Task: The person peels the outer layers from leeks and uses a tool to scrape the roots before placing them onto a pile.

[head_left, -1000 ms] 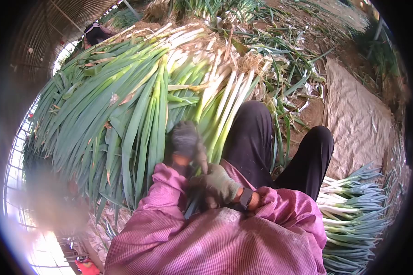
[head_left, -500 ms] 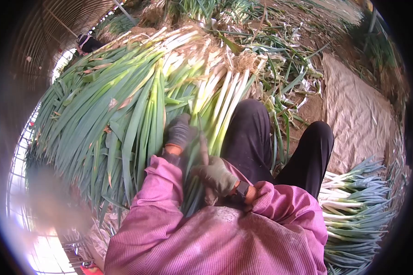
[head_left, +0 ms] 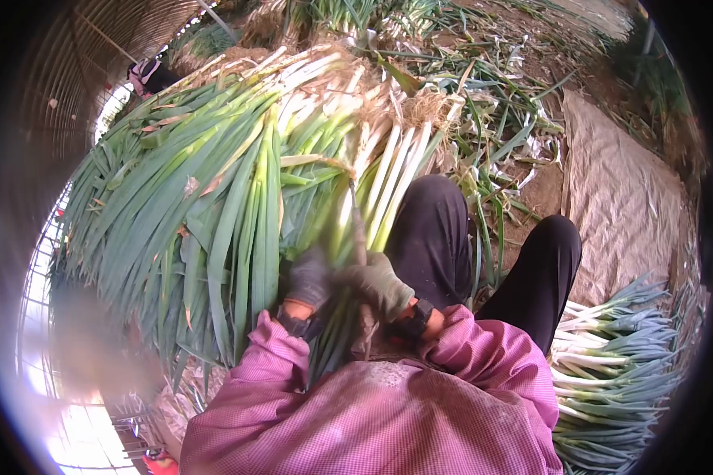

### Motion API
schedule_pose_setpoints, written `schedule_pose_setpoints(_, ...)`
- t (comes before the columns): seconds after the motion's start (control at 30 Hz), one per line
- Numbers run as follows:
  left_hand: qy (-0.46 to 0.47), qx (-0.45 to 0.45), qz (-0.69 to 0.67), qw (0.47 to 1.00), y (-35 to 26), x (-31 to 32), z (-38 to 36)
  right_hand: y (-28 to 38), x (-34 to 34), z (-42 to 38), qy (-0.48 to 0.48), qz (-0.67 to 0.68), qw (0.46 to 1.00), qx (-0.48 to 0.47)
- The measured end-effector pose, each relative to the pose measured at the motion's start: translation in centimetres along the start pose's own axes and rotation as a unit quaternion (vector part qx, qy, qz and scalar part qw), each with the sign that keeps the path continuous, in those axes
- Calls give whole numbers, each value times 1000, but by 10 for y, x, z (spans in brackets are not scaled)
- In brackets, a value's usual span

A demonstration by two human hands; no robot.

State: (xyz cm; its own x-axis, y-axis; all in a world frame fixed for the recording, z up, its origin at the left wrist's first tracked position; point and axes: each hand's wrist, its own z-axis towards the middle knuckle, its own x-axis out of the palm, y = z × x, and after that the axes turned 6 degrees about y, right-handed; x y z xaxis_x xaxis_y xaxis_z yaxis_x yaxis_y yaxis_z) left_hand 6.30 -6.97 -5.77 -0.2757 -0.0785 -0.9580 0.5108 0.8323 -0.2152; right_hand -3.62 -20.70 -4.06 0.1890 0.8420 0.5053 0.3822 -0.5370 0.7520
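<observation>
A big heap of long green onions (head_left: 230, 198) lies before me, white stems and roots toward the top, green leaves fanning to the lower left. My right hand (head_left: 379, 286), in a grey-green glove, is closed around a slim, stick-like brown tool (head_left: 359, 237) that points up over the stems. A pale dry leaf strip (head_left: 317, 161) overlaps the tool's upper end in this view. Just left of it, my left hand (head_left: 309, 279), in a dark grey glove, is low over the leaves. Its fingers are smeared by motion, and I cannot tell what they hold.
More green onions (head_left: 610, 372) are stacked in a neat pile at my lower right. A brown sheet (head_left: 622, 198) covers ground beyond my knees. Peeled leaf scraps (head_left: 523, 119) litter the soil at upper right. A wire mesh (head_left: 36, 309) stands on the left.
My left hand has drawn down toward my body, beside the right hand. The tool and right hand have shifted slightly. A pale leaf strip now shows at the tool's upper end.
</observation>
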Motion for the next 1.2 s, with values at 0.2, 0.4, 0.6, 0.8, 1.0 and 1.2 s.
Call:
schedule_pose_setpoints(0.2,-78,152,-267,948,27,23,-20,-4,6,0,-16,43,998,-36)
schedule_pose_setpoints(0.4,86,-42,-488,867,31,-19,-24,-27,18,-18,22,-5,1000,12)
schedule_pose_setpoints(0.6,38,102,-307,945,77,32,-12,-14,19,-8,-5,-37,999,-2)
schedule_pose_setpoints(0.8,72,-10,-516,853,48,10,-71,9,14,19,-35,-89,995,-13)
schedule_pose_setpoints(1.0,121,-114,-580,798,65,18,-91,-14,6,39,-5,-75,997,-33)
schedule_pose_setpoints(1.2,97,-177,-797,569,51,30,-98,-13,8,33,-19,-112,992,-61)
